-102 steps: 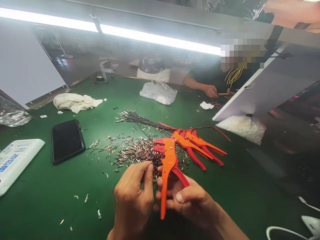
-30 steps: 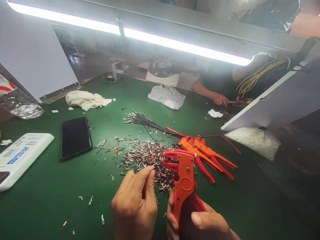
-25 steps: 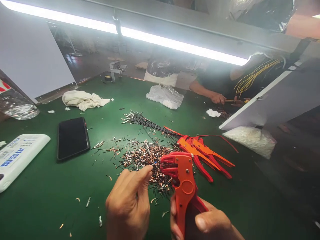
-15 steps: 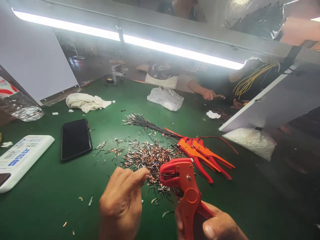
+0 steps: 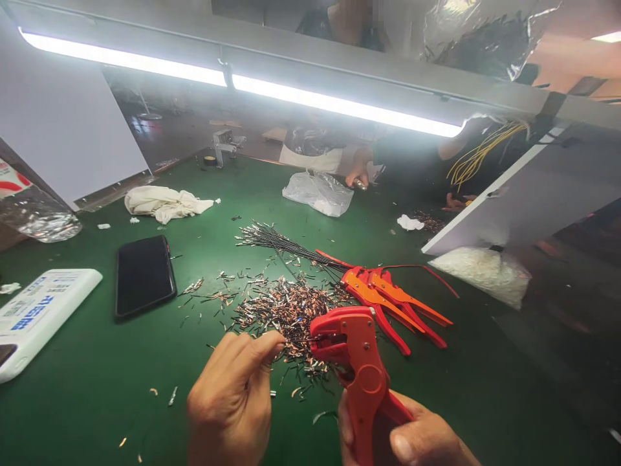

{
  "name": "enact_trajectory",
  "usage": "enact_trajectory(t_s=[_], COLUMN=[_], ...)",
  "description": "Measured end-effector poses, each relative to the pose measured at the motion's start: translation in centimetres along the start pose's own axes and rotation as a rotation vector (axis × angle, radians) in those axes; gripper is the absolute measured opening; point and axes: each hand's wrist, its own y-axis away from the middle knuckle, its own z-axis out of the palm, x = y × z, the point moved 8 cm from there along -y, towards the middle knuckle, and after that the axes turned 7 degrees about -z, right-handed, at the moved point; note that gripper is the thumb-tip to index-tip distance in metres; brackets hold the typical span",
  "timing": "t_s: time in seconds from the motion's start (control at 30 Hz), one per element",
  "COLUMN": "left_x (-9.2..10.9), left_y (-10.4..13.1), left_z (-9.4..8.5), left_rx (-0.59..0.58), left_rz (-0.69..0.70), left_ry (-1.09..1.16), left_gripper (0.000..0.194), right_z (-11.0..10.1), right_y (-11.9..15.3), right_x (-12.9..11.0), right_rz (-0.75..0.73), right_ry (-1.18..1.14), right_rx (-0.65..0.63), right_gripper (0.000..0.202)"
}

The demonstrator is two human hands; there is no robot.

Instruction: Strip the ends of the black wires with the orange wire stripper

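Observation:
My left hand (image 5: 235, 395) pinches a thin black wire (image 5: 297, 340) between thumb and forefinger; the wire runs toward the jaws of a red and orange wire stripper (image 5: 363, 372). My right hand (image 5: 420, 430) is wrapped round the stripper's handles. Behind the jaws lies a heap of short black and copper wire scraps (image 5: 286, 304). A bundle of long black wires (image 5: 295, 247) with pale ends rests beyond the heap. Two more red and orange strippers (image 5: 388, 294) lie beside the bundle, to the right.
A black phone (image 5: 145, 275) and a white device (image 5: 43, 317) lie on the left. A white cloth (image 5: 165, 202) and plastic bag (image 5: 317, 193) lie farther back. A filled bag (image 5: 482, 275) is on the right. A person's hand (image 5: 359, 169) shows across the table.
The other person's hand across the table has moved left. My two hands and the stripper hold nearly the same pose, and the whole view has shifted slightly.

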Motion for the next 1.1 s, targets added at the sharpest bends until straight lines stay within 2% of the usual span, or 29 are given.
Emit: enact_trajectory(t_s=[0.17, 0.3, 0.4, 0.47, 0.6, 0.7, 0.93, 1.1], left_x=[0.2, 0.4, 0.5, 0.6, 1.2, 1.1, 0.7, 1.1], left_y=[0.1, -0.1, -0.3, -0.4, -0.1, 0.1, 0.2, 0.0], left_z=[0.1, 0.3, 0.4, 0.7, 1.2, 1.3, 1.4, 1.4], left_rx=[-0.017, -0.071, -0.097, -0.119, -0.147, -0.154, -0.163, -0.143], left_rz=[0.038, 0.106, 0.136, 0.148, 0.206, 0.19, 0.118, 0.101], left_ry=[0.005, -0.04, -0.086, -0.118, -0.176, -0.164, -0.085, -0.056], left_gripper=[0.016, 0.016, 0.016, 0.017, 0.019, 0.023, 0.018, 0.015], right_z=[-0.4, -1.6, -1.9, -1.8, -0.6, 0.0, -0.9, -0.9], right_y=[-0.1, 0.3, 0.5, 0.4, -0.1, -0.4, -0.2, -0.2], right_x=[0.3, 0.9, 1.3, 1.3, 0.5, 0.5, 1.1, 1.1], right_rz=[-0.016, -0.031, 0.018, 0.036, -0.042, -0.055, -0.062, -0.052], right_ry=[0.04, 0.03, 0.092, 0.117, 0.042, 0.011, -0.003, -0.013], right_rx=[-0.024, 0.011, 0.033, 0.039, -0.012, -0.049, 0.036, 0.034], right_gripper=[0.046, 0.044, 0.043, 0.045, 0.04, 0.034, 0.035, 0.033])
